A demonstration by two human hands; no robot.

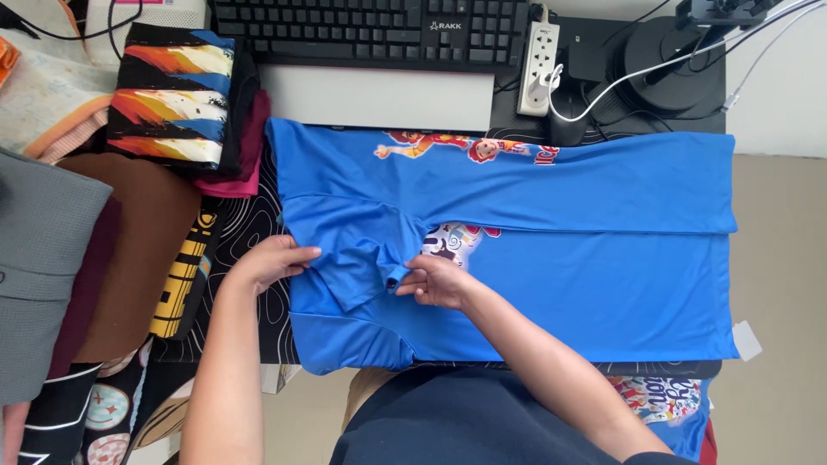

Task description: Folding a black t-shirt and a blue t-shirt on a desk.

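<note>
Your right hand (439,282) pinches the sleeve (362,258) and your left hand (271,261) holds the shirt (603,258) edge, so pull both flat and smooth.

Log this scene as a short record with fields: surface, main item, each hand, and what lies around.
surface: desk, partly covered by a black patterned mat
main item: blue shirt with a cartoon print, laid flat, long sides folded in
left hand: grips the shirt's left edge
right hand: pinches the cuff of the folded-in blue sleeve
left of shirt: pile of folded clothes, striped orange, white and blue on top
behind shirt: black keyboard, white power strip
</note>
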